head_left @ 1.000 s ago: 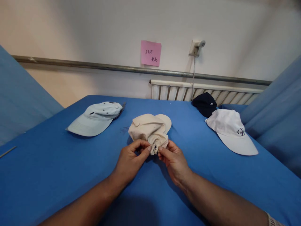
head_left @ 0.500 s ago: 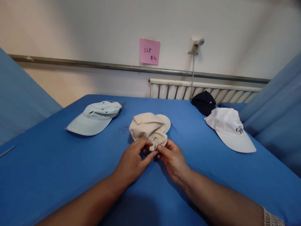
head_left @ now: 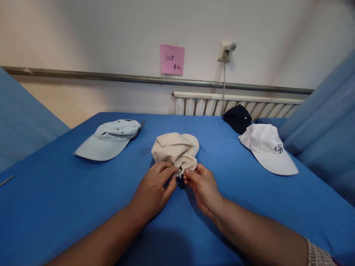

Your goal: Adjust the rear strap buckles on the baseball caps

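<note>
A beige cap (head_left: 172, 144) lies crumpled on the blue-covered table (head_left: 91, 207), its brim pointing away to the upper right. My left hand (head_left: 156, 184) pinches the near edge of the cap, around its back strap. My right hand (head_left: 203, 186) grips the same edge just to the right, thumb on top. Between the fingertips a small dark gap shows at the strap; its fastening is too small to make out. Both hands are closed on the cap, which rests on the table.
On the left lies a pale blue cap (head_left: 107, 139). A white cap (head_left: 267, 147) with black letters and a black cap (head_left: 237, 118) are at the right. Behind stand a radiator (head_left: 199, 105) and a metal rail (head_left: 124, 78). Blue curtains (head_left: 330, 122) hang at both sides.
My left thumb and fingers have drawn slightly left, apart from the right fingertips, and the strap end between them has shifted. The view has turned slightly right.
</note>
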A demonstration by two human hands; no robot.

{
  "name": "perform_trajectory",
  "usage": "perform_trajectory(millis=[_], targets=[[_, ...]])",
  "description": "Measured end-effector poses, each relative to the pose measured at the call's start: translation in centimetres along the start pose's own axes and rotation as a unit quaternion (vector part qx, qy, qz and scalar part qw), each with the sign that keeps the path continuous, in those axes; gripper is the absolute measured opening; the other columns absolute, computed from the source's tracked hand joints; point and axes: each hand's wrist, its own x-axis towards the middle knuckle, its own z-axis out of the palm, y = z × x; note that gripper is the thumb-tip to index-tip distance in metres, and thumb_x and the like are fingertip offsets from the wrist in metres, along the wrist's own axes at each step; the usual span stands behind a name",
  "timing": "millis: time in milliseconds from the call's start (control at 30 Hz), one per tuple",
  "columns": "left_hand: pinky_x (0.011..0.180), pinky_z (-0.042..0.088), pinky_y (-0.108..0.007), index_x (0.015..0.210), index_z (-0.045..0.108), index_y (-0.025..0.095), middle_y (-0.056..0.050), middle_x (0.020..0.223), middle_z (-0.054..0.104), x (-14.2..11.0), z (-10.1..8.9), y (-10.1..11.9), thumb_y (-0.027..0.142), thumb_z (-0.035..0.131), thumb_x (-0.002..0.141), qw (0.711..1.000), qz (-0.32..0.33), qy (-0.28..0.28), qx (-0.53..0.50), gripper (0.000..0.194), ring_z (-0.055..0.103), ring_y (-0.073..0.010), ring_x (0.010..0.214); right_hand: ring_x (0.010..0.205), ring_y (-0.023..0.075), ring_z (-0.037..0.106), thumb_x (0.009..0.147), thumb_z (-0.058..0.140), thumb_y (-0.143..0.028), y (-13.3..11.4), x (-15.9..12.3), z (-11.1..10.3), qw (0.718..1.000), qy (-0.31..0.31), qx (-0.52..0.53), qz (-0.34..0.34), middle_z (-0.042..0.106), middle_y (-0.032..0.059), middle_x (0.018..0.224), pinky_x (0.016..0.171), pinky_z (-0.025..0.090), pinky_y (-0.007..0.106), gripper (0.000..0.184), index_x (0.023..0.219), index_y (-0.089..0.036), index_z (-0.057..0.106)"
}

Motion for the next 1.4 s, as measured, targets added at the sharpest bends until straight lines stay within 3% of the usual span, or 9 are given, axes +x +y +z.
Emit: perform_trajectory(millis=[267, 467, 567, 700, 900, 1400], targets=[[0.082, 0.050, -0.031, 0.109, 0.069, 0.021, -0.008, 0.099, 0.065, 0.0, -0.2, 0.4, 0.019, 0.054, 0.091, 0.999, 0.006, -0.025, -0.021, 0.023, 0.063, -0.0197, 0.090, 0.061, 0.0103, 0.049, 0.065, 0.079, -0.027, -0.2, 0.2, -0.3, 0.999, -0.007, -0.043, -0.009, 0.065, -0.0004, 0.073, 0.058, 0.035, 0.025, 0.020, 0.080, -0.018, 0.070], [0.092, 0.050, -0.033, 0.119, 0.066, 0.025, -0.008, 0.110, 0.069, -0.6, -0.6, 1.1, 0.012, 0.059, 0.088, 0.993, 0.120, 0.010, -0.016, 0.034, 0.064, -0.0207, 0.101, 0.066, 0.0122, 0.052, 0.065, 0.077, -0.022, -0.6, 0.1, -0.2, 0.998, -0.057, 0.013, -0.003, 0.068, -0.0002, 0.077, 0.065, 0.039, 0.026, 0.019, 0.084, -0.020, 0.072], [0.100, 0.048, -0.039, 0.120, 0.063, 0.023, -0.008, 0.113, 0.068, -0.6, -0.6, 1.3, 0.009, 0.058, 0.089, 0.989, 0.148, 0.023, 0.002, 0.035, 0.063, -0.0212, 0.107, 0.072, 0.0137, 0.055, 0.064, 0.076, -0.019, -0.8, 0.1, -0.1, 0.997, -0.072, 0.039, 0.004, 0.070, 0.0008, 0.082, 0.070, 0.041, 0.027, 0.020, 0.084, -0.020, 0.073], [0.106, 0.044, -0.045, 0.117, 0.062, 0.019, -0.009, 0.110, 0.067, -0.2, -0.5, 0.7, 0.010, 0.055, 0.091, 0.992, 0.120, 0.035, 0.024, 0.028, 0.060, -0.0227, 0.112, 0.070, 0.0123, 0.053, 0.063, 0.072, -0.014, -1.1, 0.2, -0.2, 0.995, -0.079, 0.056, -0.005, 0.070, 0.0006, 0.085, 0.065, 0.039, 0.025, 0.018, 0.080, -0.020, 0.072], [0.086, 0.050, -0.036, 0.111, 0.063, 0.019, -0.007, 0.103, 0.066, 0.0, -0.5, 0.2, 0.014, 0.055, 0.092, 0.994, 0.099, 0.029, 0.020, 0.021, 0.062, -0.0201, 0.096, 0.064, 0.0104, 0.049, 0.061, 0.070, -0.010, -1.2, 0.3, -0.3, 0.994, -0.078, 0.080, 0.005, 0.069, 0.0007, 0.084, 0.059, 0.036, 0.023, 0.019, 0.077, -0.019, 0.071], [0.087, 0.052, -0.031, 0.109, 0.061, 0.019, -0.006, 0.103, 0.067, -0.1, -0.3, 0.6, 0.017, 0.053, 0.094, 0.998, 0.063, 0.019, -0.014, 0.017, 0.064, -0.0178, 0.095, 0.063, 0.0107, 0.047, 0.062, 0.072, -0.013, -0.7, 0.0, -0.3, 0.997, -0.063, 0.039, -0.002, 0.066, 0.0004, 0.078, 0.061, 0.035, 0.025, 0.016, 0.077, -0.018, 0.071]])
